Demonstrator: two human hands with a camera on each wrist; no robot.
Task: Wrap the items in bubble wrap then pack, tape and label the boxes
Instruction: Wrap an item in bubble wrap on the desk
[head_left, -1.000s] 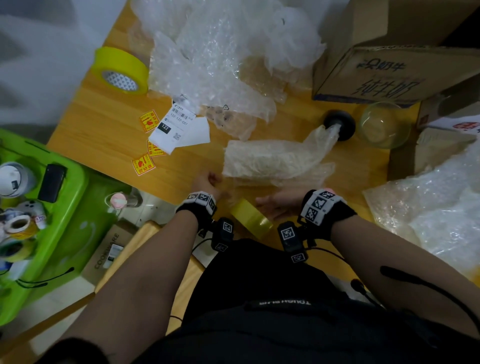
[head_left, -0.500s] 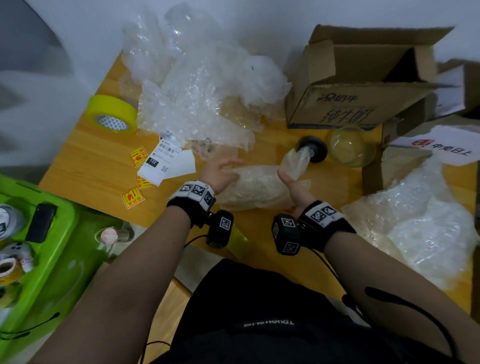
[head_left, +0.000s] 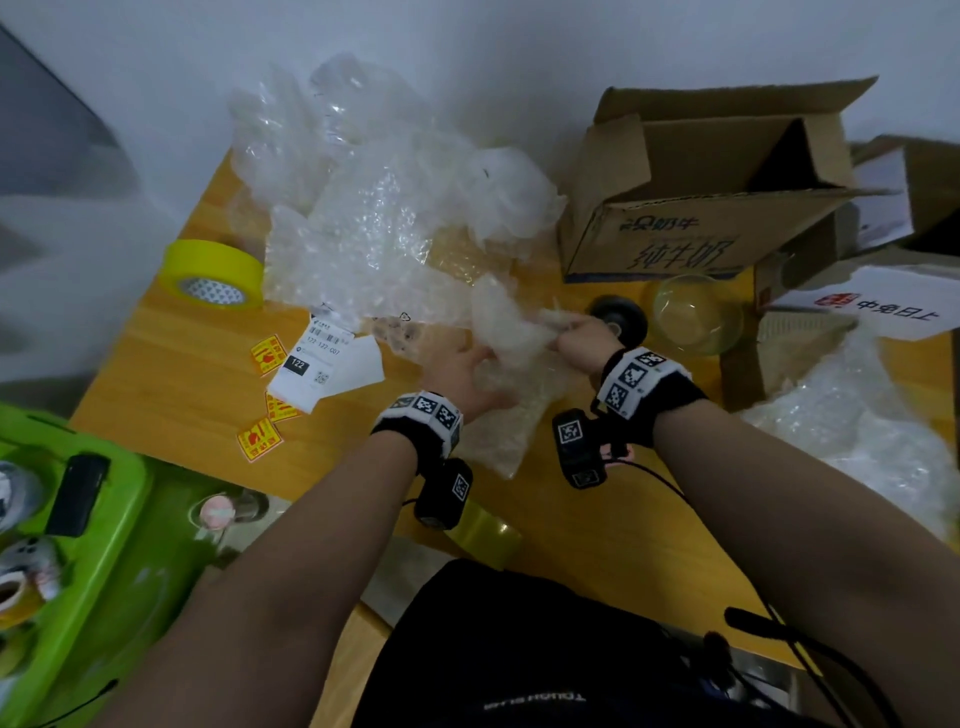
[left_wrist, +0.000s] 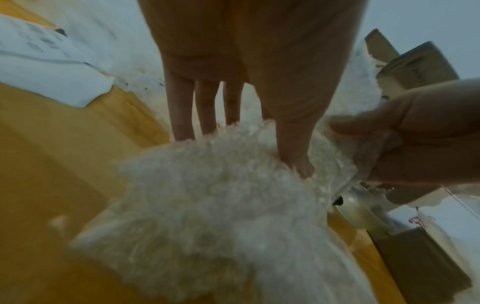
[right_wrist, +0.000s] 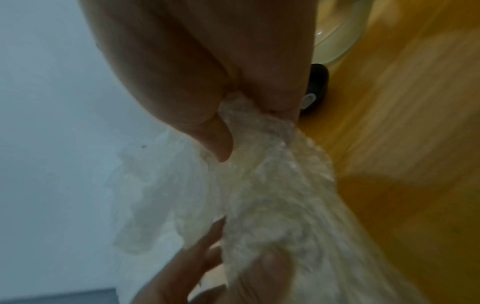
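A crumpled sheet of bubble wrap (head_left: 511, 400) hangs just above the wooden table (head_left: 171, 395), held in both hands. My left hand (head_left: 462, 366) grips its left side, thumb on the front and fingers behind it (left_wrist: 249, 144). My right hand (head_left: 574, 338) pinches its bunched upper end (right_wrist: 233, 115). A clear glass bowl (head_left: 696, 312) and a black round object (head_left: 623, 312) sit unwrapped just beyond my right hand. An open cardboard box (head_left: 701, 208) lies on its side behind them. Whether anything is inside the sheet cannot be seen.
A big pile of bubble wrap (head_left: 384, 218) fills the back. A yellow tape roll (head_left: 215, 273) lies at left, another tape roll (head_left: 491, 530) at the near edge. Shipping labels (head_left: 322, 358) and stickers (head_left: 260, 439) lie left of my hands. A green bin (head_left: 104, 545) stands lower left; more wrap (head_left: 857, 431) at right.
Both hands left the tape roll at the table's near edge, reached forward, took hold of the bubble wrap sheet and lifted it off the table.
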